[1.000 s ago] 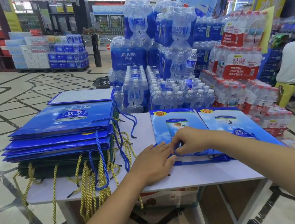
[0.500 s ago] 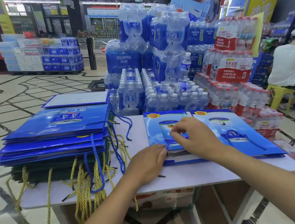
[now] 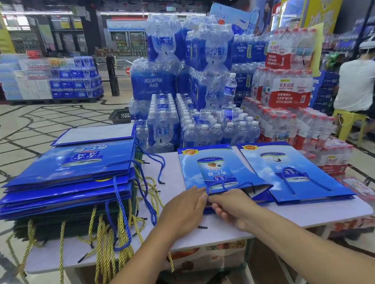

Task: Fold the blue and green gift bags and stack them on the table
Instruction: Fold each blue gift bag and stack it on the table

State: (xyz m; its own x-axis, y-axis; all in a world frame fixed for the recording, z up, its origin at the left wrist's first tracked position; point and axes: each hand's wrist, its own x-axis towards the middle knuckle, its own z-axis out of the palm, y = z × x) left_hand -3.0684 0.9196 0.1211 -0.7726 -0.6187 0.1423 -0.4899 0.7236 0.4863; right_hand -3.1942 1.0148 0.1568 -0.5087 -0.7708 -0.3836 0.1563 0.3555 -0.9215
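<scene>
Flat left hand pins the blue gift bag to the desk while right hand pinches its rim, seemingly to crease it.

Tiled shop floor, stacked water packs

Blue water pack, upper centre: white "AQUAFINA", smaller Chinese characters beneath, not legible. Red-labelled bottle pack, centre right: "农夫山泉". Blue gift bag, centre: "杏仁露", upside down to camera. Remaining lettering too blurred to read.
</scene>
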